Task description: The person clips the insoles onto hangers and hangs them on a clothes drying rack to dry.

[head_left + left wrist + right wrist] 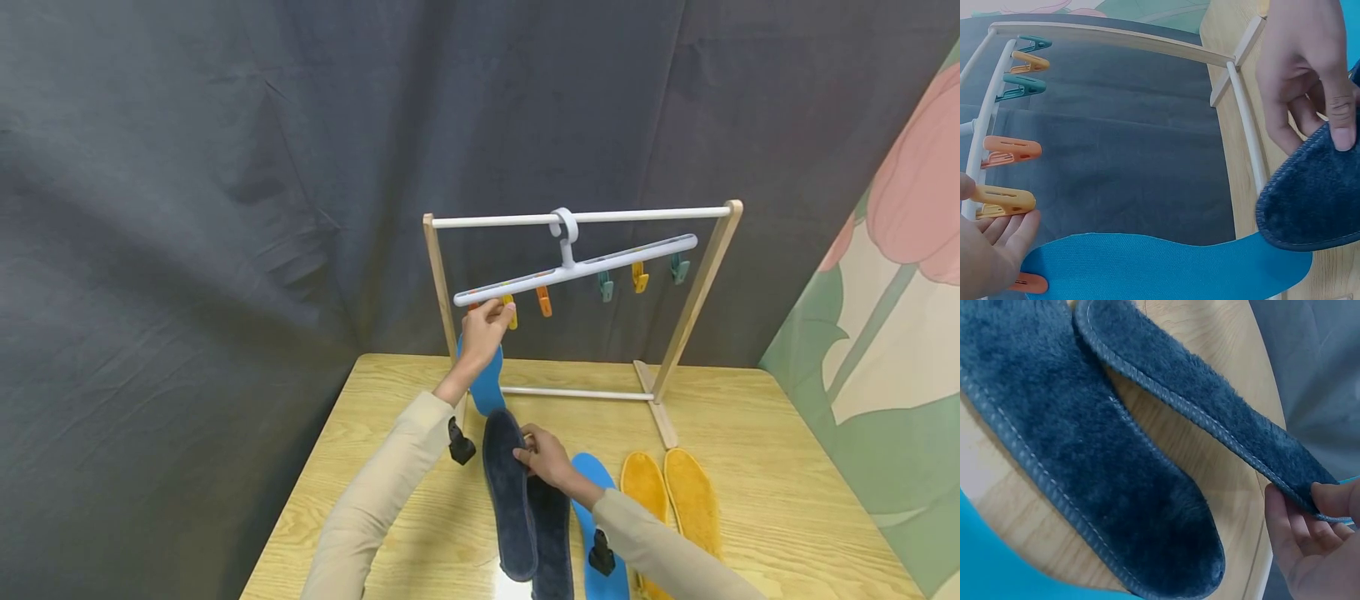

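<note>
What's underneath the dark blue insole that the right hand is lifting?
Under the lifted dark blue insole lie bare wooden table and part of a second dark blue insole. The right hand pinches its edge. What lies under the second one is covered.

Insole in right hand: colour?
Dark navy blue fleece insole, pinched by the right hand; right wrist view shows it best.

Left hand (486, 323) pinches a yellow clip (510, 311); right hand (546, 458) lifts a navy insole (508, 500).
</note>
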Tool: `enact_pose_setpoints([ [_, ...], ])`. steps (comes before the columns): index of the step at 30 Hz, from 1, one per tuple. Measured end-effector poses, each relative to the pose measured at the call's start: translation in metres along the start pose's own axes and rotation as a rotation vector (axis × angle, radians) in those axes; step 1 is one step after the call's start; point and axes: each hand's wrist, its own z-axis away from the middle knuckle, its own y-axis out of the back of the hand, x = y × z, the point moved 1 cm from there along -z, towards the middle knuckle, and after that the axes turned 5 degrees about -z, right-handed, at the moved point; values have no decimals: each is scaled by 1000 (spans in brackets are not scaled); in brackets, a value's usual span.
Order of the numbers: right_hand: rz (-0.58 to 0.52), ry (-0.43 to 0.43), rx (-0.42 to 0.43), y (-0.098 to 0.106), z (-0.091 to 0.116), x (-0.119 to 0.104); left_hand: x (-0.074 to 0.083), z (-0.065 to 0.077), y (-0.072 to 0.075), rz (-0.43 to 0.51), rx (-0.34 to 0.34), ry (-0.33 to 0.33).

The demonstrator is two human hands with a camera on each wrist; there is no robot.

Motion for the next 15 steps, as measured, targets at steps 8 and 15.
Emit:
enact_pose_setpoints([
  [8, -27, 21, 78, 5, -3, -8, 2, 1, -2, -20, 50, 15],
  [15, -22, 24, 120, 8, -6, -17, 2, 1, -2, -26, 55, 17],
])
